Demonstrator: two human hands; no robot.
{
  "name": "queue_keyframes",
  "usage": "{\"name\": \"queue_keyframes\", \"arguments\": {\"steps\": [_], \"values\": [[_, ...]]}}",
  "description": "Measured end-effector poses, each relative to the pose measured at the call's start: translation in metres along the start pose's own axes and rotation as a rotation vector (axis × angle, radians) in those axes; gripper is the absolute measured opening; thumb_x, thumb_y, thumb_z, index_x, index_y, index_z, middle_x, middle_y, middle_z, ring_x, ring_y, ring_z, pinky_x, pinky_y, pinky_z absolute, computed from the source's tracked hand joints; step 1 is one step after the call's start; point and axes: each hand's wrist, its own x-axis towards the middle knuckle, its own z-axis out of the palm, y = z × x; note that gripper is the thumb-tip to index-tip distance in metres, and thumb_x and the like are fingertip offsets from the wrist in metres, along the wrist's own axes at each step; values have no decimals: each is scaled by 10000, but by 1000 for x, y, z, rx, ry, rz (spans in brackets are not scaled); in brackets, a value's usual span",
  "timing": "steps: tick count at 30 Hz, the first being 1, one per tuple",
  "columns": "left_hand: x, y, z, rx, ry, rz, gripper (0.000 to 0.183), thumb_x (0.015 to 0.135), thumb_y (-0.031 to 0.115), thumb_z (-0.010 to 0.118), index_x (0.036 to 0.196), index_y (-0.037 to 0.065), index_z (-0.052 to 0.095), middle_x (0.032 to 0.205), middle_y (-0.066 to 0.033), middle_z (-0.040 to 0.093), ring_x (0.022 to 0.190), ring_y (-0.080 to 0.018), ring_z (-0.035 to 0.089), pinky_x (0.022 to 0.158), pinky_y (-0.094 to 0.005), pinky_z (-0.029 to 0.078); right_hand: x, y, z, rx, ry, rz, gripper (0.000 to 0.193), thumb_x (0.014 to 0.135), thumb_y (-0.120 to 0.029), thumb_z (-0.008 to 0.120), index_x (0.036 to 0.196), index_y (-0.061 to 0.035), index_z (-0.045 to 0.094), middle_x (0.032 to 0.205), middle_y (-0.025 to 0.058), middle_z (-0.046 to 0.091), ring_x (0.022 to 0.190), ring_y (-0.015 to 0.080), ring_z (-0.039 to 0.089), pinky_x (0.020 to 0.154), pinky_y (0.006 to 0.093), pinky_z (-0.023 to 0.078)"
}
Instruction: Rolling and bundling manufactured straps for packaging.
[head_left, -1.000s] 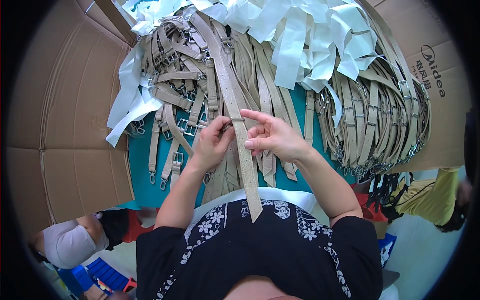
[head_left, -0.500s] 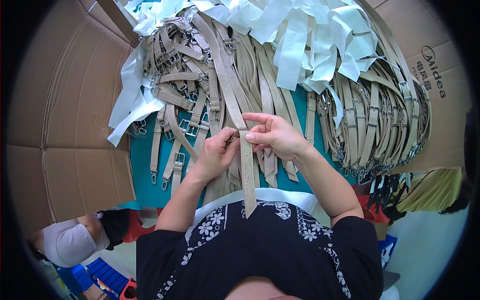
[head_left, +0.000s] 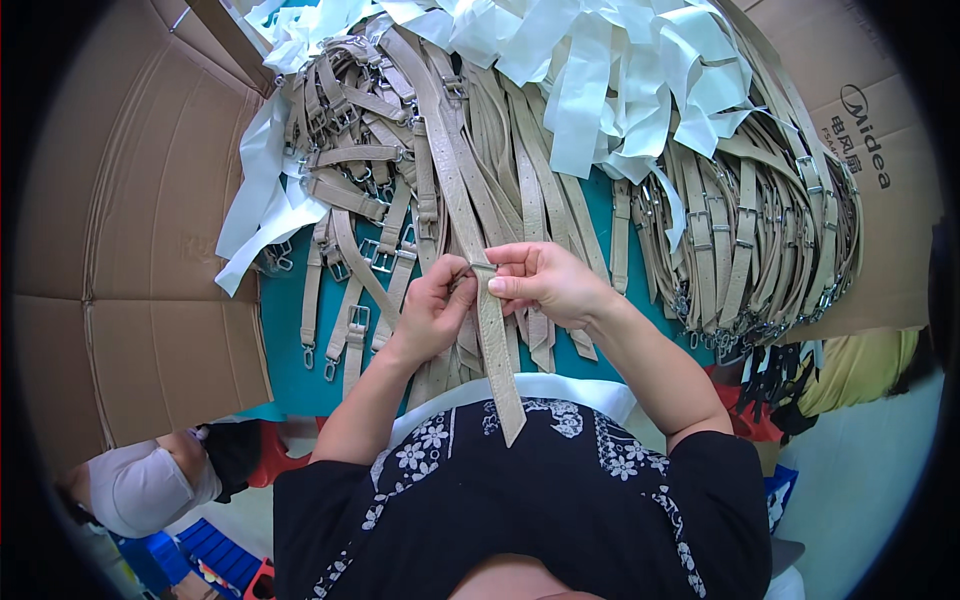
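Note:
A beige leather-like strap [head_left: 503, 375] runs from the pile down between my hands. Its pointed tail hangs in front of my dark shirt. A thin metal bar or buckle [head_left: 482, 267] crosses the strap between my fingertips. My left hand [head_left: 436, 308] is closed with thumb and fingers pinched at the left side of that buckle; what sits deeper in the fingers is hidden. From the right, my right hand [head_left: 550, 285] pinches the strap's edge just below the buckle, thumb on top and index finger at the metal.
Tangled beige straps with buckles and clasps [head_left: 365, 170] lie at the left of the green table [head_left: 285, 370]. A thick bundle of straps [head_left: 750, 220] is at the right, with white strips [head_left: 590, 90] behind. Cardboard [head_left: 150, 230] stands at both sides. A person in a light top [head_left: 150, 485] is lower left.
My right index finger has come down from its raised position to the buckle. The strap's tail has shifted slightly right and lower. My left hand stays nearly in place.

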Motion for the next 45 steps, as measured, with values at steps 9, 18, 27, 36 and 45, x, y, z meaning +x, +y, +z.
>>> {"name": "queue_keyframes", "arguments": {"steps": [9, 18, 27, 36, 45], "values": [[9, 13, -5, 89, -100, 48, 257, 875, 101, 472, 1115, 29, 414, 900, -95, 551, 751, -136, 512, 710, -277, 425, 4, 1, 5, -255, 78, -99, 136, 806, -120, 631, 901, -28, 596, 715, -11, 573, 618, 50, 521, 566, 180, 423], [-14, 37, -10, 738, -51, 122, 214, 716, 190, 705, 773, 45, 559, 670, -45, 482, 609, -157, 466, 573, -268, 395, 9, 6, -5, -326, 287, -284, 150, 815, -185, 623, 733, -71, 574, 647, -18, 552, 565, 53, 489, 522, 197, 390], [-76, 43, 3, 641, -361, -250, 230, 728, 290, 707, 746, 72, 638, 574, -52, 574, 526, -176, 578, 506, -280, 441, -25, 73, 5, -21, 216, 92, 164, 833, -180, 620, 752, -62, 539, 651, -7, 526, 556, 75, 496, 555, 219, 435], [-37, 56, -19, 103, -392, -183, 107, 728, 68, 709, 769, 28, 619, 693, 15, 543, 630, -52, 508, 530, -208, 411, -4, 36, 8, -234, 179, -243, 188, 850, -211, 594, 743, -90, 499, 650, -35, 495, 566, 38, 456, 496, 203, 386], [25, 92, -35, 344, -143, 83, 83, 736, 25, 683, 787, -14, 630, 671, -27, 604, 586, -61, 556, 526, -187, 455, 7, -8, 16, -236, 112, -49, 155, 842, -189, 574, 756, -63, 546, 728, 30, 599, 610, 113, 610, 541, 221, 485]]}}
